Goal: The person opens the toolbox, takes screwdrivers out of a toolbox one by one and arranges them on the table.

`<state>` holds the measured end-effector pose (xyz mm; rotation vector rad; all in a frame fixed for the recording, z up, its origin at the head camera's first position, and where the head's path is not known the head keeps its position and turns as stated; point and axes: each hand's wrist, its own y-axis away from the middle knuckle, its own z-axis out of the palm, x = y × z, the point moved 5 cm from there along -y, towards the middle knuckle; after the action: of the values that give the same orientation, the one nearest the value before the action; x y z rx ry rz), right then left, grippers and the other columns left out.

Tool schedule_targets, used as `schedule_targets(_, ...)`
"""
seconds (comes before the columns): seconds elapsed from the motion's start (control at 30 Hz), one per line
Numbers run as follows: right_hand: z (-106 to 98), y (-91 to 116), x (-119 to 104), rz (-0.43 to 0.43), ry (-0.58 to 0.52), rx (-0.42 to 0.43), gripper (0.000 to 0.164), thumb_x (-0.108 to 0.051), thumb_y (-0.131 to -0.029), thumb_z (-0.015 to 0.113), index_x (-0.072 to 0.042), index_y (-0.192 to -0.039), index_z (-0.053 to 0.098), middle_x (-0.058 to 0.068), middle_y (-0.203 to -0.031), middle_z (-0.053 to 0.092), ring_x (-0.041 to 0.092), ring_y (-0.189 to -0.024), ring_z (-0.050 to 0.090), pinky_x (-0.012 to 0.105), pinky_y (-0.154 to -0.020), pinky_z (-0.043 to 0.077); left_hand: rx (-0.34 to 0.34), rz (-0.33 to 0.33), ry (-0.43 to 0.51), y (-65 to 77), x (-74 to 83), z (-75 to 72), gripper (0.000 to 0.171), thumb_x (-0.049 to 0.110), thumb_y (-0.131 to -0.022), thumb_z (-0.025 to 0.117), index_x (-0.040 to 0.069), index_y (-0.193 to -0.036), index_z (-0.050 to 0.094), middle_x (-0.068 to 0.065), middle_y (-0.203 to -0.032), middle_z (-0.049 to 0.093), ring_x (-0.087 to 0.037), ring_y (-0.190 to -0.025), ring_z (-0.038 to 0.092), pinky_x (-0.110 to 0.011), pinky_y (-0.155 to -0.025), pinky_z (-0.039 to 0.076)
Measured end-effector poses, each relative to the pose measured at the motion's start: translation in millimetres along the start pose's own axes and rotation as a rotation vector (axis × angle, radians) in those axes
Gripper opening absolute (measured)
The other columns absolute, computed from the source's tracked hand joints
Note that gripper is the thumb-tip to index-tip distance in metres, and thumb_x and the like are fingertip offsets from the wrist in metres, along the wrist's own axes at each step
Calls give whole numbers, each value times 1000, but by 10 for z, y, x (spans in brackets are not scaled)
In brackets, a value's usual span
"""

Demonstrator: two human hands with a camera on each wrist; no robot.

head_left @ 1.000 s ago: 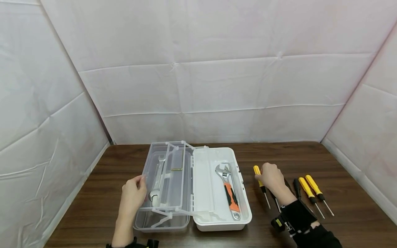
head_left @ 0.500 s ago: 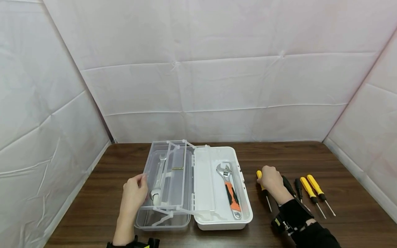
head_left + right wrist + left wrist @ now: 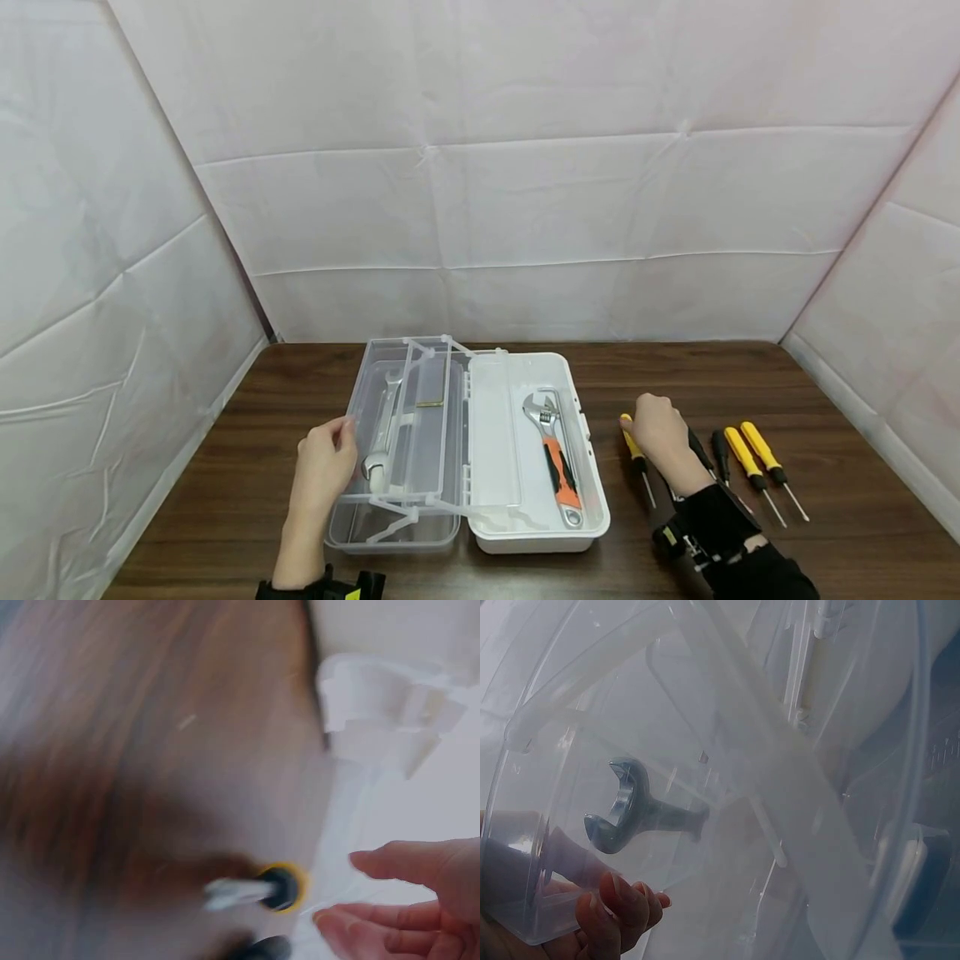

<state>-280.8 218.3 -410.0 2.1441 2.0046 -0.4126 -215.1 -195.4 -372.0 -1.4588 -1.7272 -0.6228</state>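
My left hand (image 3: 324,458) grips the left edge of the toolbox's clear plastic part (image 3: 360,400). In the left wrist view its fingers (image 3: 622,900) curl at the clear wall, beside a wrench (image 3: 626,810) seen through the plastic. My right hand (image 3: 660,429) is over a row of screwdrivers, nearest a yellow-handled screwdriver (image 3: 636,450) and a black-handled one (image 3: 699,448). In the right wrist view, thumb and fingers (image 3: 405,859) stand apart, with the yellow-and-black screwdriver (image 3: 281,889) just beyond the fingertips. Whatever lies under the palm is hidden.
The white toolbox base (image 3: 491,450) holds an orange-handled adjustable wrench (image 3: 555,462) and a hex key (image 3: 566,433). A small brass-coloured piece (image 3: 430,404) lies in the clear part. Farther right are another black screwdriver (image 3: 720,450) and two yellow ones (image 3: 744,454). White cloth walls surround the table.
My right hand dips slightly, then rises a little above the screwdrivers. My left hand keeps its hold on the clear edge. The view shifts slightly.
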Motion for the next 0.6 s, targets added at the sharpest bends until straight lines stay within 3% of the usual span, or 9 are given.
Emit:
schedule_targets(0.13,-13,96,-117,-44,-158,10,35,-30,-82,61,3,-74,62,3,-53,48,15,-42,43,27,-41,33,-4,-6,0,3,-1,-3,34,10,-91,39,-12,-114,52,-7,-56,54,-13,-40,53,-26,-40,40)
schedule_targets(0.3,89,234,-233,-42,-355,-82,55,-47,-82,56,6,-98,61,9,-70,62,17,-56,58,29,-48,44,-11,-8,-1,4,-6,0,35,10,-91,39,-12,-114,51,-4,-51,52,-12,-40,51,-26,-39,39)
schedule_targets(0.47,224,341,-311,-38,-521,-197,61,-44,-84,55,9,-115,51,17,-95,62,20,-71,61,32,-56,50,-10,-10,1,1,-12,3,35,11,-91,39,-12,-114,52,-3,-50,51,-12,-39,50,-26,-39,39)
schedule_targets(0.6,281,403,-359,-47,-611,-264,63,-37,-84,58,10,-123,42,22,-106,58,22,-83,60,34,-61,50,-15,-9,5,1,-16,3,35,11,-91,39,-11,-114,52,-2,-49,50,-12,-39,50,-26,-38,38)
